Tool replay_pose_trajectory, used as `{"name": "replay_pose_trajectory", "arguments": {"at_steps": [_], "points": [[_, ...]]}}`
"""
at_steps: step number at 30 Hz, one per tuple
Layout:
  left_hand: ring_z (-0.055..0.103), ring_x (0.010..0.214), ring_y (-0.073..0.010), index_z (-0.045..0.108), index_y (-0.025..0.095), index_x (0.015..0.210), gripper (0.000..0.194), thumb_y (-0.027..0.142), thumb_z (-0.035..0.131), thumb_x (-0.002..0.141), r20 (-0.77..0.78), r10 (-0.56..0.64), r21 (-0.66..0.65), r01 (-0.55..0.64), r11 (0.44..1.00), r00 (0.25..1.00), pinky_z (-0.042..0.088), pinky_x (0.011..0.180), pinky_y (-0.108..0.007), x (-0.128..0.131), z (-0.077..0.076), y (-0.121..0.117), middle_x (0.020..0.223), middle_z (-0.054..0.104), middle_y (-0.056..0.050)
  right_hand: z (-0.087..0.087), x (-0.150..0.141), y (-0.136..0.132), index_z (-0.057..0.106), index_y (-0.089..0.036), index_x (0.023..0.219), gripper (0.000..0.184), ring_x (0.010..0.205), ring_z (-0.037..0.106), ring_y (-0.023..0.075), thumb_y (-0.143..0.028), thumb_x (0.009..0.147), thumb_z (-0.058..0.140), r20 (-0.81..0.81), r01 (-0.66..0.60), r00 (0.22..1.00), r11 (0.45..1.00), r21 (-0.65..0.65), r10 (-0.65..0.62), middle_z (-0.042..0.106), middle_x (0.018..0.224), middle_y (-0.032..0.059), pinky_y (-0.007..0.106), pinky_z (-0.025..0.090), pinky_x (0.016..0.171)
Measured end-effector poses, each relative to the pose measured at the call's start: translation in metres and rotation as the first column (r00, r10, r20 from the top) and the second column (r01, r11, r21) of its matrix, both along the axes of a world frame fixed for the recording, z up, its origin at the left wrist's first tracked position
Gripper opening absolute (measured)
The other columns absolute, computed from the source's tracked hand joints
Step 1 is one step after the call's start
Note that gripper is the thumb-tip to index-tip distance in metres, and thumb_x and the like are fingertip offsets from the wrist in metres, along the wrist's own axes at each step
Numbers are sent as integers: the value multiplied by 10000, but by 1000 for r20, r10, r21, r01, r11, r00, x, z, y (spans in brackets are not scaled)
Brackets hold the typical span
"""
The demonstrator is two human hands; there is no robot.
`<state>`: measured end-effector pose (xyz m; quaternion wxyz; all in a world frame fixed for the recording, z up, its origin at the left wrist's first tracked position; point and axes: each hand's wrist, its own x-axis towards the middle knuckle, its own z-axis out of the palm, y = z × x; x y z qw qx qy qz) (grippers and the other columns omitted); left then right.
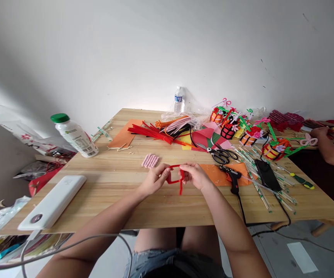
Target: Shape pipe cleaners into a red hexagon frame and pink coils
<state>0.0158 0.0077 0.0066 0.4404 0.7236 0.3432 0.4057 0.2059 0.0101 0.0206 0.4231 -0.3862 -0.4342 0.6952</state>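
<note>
A red pipe cleaner (pixel 175 182), bent into a rough square loop with one end hanging down, is held up over the table's front half. My left hand (pixel 157 177) pinches its left side between thumb and fingers. Gripping the right side, near the dangling end, is my right hand (pixel 194 174). A small pink twisted piece (pixel 150 160) lies just beyond my left hand. Behind both hands rests a bundle of red pipe cleaners (pixel 151 132). To the right of my right hand, a black glue gun (pixel 232 177) lies on an orange sheet (pixel 210 175).
A white power bank (pixel 53 202) and a green-capped bottle (pixel 76 135) stand left. Black-handled scissors (pixel 220 154), several wrapped sticks (pixel 261 185), a phone (pixel 267 175) and a screwdriver (pixel 301 180) lie right, with decorated baskets (pixel 249 139) behind. Another person's arm (pixel 333 148) reaches in at far right.
</note>
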Motion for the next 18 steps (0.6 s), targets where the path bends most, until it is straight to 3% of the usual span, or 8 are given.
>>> {"name": "replay_pose_trajectory", "arguments": {"at_steps": [2, 4, 7, 9, 10, 12, 16, 18], "points": [[574, 543, -134, 551, 146, 927, 401, 517, 406, 884, 21, -17, -87, 18, 996, 1000, 445, 563, -260, 3, -1, 0, 586, 617, -20, 2, -2, -2, 628, -150, 673, 215, 417, 517, 90, -352, 679, 700, 50, 81, 995, 992, 91, -86, 625, 601, -1, 214, 442, 380], [556, 489, -124, 548, 142, 946, 443, 558, 424, 860, 49, -47, -215, 57, 975, 998, 430, 521, -243, 5, -2, 1, 541, 612, -10, 3, -3, -3, 651, -169, 711, 185, 464, 537, 111, -351, 708, 683, 120, 158, 973, 950, 270, -196, 632, 633, 11, 248, 468, 436], [509, 395, -108, 554, 139, 910, 462, 583, 469, 819, 65, -53, -379, 74, 922, 997, 373, 431, -212, 6, -3, 4, 474, 596, -1, 3, -4, -7, 687, -204, 743, 116, 594, 567, 153, -317, 749, 659, 246, 124, 903, 763, 635, -352, 648, 710, 45, 294, 487, 557], [482, 352, -101, 555, 140, 886, 446, 573, 475, 815, 77, -34, -422, 64, 904, 996, 315, 386, -198, 6, -2, 5, 448, 584, 4, 2, -5, -9, 699, -219, 750, 95, 663, 571, 172, -295, 767, 645, 293, 40, 867, 641, 766, -404, 654, 758, 59, 305, 480, 600], [478, 341, -100, 550, 142, 880, 437, 568, 471, 818, 89, -25, -428, 61, 902, 996, 292, 375, -194, 7, -2, 6, 442, 581, 6, 1, -5, -9, 699, -220, 755, 98, 679, 573, 176, -294, 774, 639, 297, 30, 856, 616, 787, -422, 654, 774, 62, 307, 478, 608], [490, 343, -100, 535, 150, 863, 430, 572, 467, 817, 120, -16, -425, 66, 903, 993, 263, 367, -191, 7, -1, 5, 464, 593, 3, -1, -6, -9, 685, -208, 781, 119, 671, 578, 172, -313, 787, 628, 285, 87, 847, 645, 759, -449, 648, 775, 63, 300, 479, 597], [539, 455, -89, 534, 144, 766, 441, 585, 532, 779, 161, -13, -376, 74, 924, 987, 347, 429, -194, 9, 1, 3, 612, 638, -26, -4, -6, -6, 633, -176, 830, 232, 545, 558, 138, -403, 787, 616, 272, 152, 904, 842, 518, -330, 607, 656, 22, 264, 479, 511], [525, 486, -81, 545, 139, 748, 437, 574, 567, 763, 177, -14, -356, 78, 931, 984, 393, 478, -201, 9, 1, 3, 609, 620, -11, -4, -5, -6, 612, -170, 848, 268, 508, 545, 125, -432, 790, 602, 270, 125, 925, 885, 448, -267, 582, 612, -2, 246, 475, 478]]}}
